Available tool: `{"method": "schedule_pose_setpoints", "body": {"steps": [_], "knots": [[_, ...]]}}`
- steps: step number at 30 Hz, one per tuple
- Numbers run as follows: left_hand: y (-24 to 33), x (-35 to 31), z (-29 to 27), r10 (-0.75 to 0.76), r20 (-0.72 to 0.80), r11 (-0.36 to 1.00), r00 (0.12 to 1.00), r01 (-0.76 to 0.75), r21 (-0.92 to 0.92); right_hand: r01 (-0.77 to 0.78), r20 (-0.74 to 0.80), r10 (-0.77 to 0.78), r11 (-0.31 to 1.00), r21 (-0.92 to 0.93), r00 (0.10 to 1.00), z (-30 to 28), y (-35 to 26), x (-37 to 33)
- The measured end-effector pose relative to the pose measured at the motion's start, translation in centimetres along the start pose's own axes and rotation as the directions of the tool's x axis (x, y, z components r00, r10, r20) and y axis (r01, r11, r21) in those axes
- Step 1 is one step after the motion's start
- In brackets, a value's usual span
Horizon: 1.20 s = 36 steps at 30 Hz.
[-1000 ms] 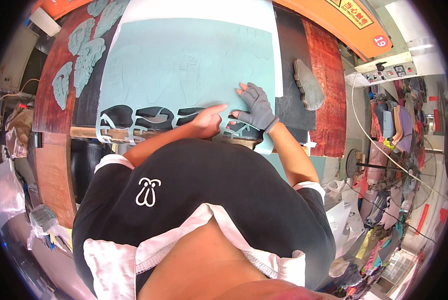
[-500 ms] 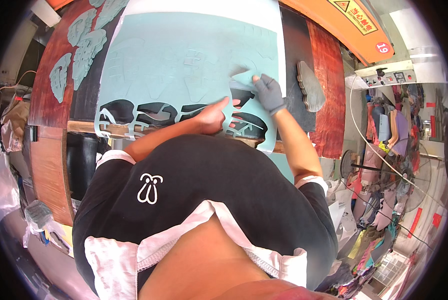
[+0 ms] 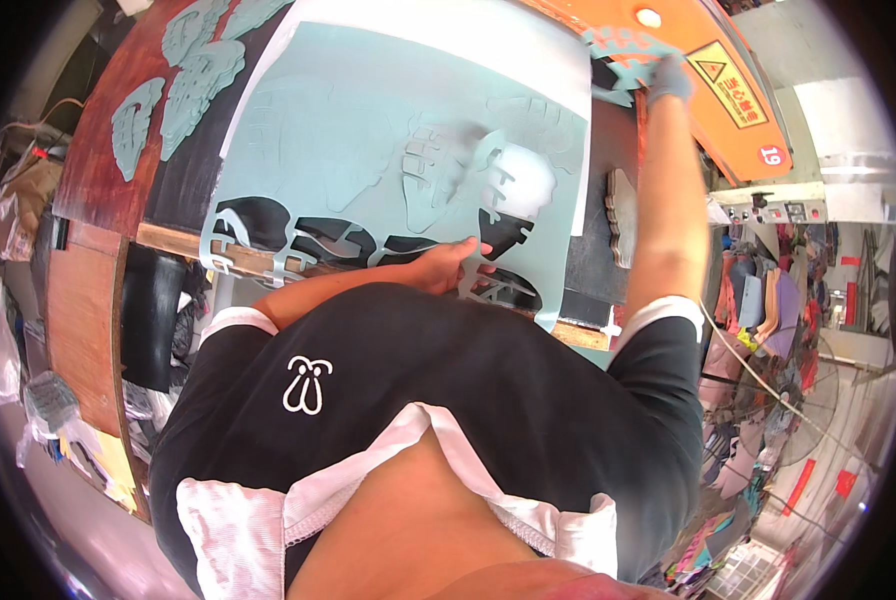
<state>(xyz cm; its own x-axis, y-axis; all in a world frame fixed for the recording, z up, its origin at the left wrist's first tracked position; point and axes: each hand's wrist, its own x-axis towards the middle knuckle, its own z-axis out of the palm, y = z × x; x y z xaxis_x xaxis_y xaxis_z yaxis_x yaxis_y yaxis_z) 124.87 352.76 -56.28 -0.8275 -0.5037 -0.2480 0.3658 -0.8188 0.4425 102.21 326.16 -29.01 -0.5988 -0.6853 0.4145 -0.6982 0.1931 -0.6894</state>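
Note:
A pale teal sheet (image 3: 368,110), scored with curved shoe-part outlines, lies over white sheeting on the work table. Dark cut-out holes run along its near edge, and a white gap shows right of its middle. At that near edge my bare left hand (image 3: 448,265) grips a strip of the sheet, thumb above and fingertips showing through a hole. My right hand (image 3: 670,80), in a grey glove, reaches far right beside the orange machine. It holds a notched teal cut piece (image 3: 623,42); its fingers are partly blurred.
Stacked teal cut pieces (image 3: 203,90) lie on the reddish board (image 3: 93,180) at the far left. A grey, wavy-edged block (image 3: 621,215) rests on the dark surface at right. The orange machine beam (image 3: 713,60) crosses the far right, with a control panel (image 3: 768,212) beside it.
My right hand has moved away and right, from the sheet to the orange machine, carrying the cut piece. A white gap now shows in the sheet. My left hand keeps its grip.

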Motion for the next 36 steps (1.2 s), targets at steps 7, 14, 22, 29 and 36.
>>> {"method": "schedule_pose_setpoints", "body": {"steps": [7, 14, 22, 29, 36], "knots": [[2.9, -8.5, 0.0, 0.171, 0.091, 0.519, 0.981, -0.169, 0.838, 0.481, 0.189, -0.555, 0.814, 0.327, 0.810, 0.4, -1.8, -6.7], [2.6, -15.6, -2.3, 0.160, -0.513, 0.947, 0.843, -0.277, -0.161, 0.799, 0.611, -0.769, 0.481, 0.362, 0.186, 4.8, 7.3, -28.1], [4.9, -10.5, -4.9, 0.131, 0.051, 0.908, 0.990, -0.099, -0.406, 0.685, 0.473, -0.836, 0.519, 0.512, 0.279, 2.1, 7.9, -30.5], [5.2, -9.7, -4.7, 0.159, 0.129, 0.859, 0.979, -0.072, -0.507, 0.626, 0.559, -0.821, 0.497, 0.601, 0.115, 0.6, 7.7, -31.3], [5.9, -9.7, -3.8, 0.192, 0.075, 0.906, 0.979, -0.147, -0.397, 0.376, 0.749, -0.647, 0.735, 0.564, 0.143, 1.0, 6.4, -29.9]]}}
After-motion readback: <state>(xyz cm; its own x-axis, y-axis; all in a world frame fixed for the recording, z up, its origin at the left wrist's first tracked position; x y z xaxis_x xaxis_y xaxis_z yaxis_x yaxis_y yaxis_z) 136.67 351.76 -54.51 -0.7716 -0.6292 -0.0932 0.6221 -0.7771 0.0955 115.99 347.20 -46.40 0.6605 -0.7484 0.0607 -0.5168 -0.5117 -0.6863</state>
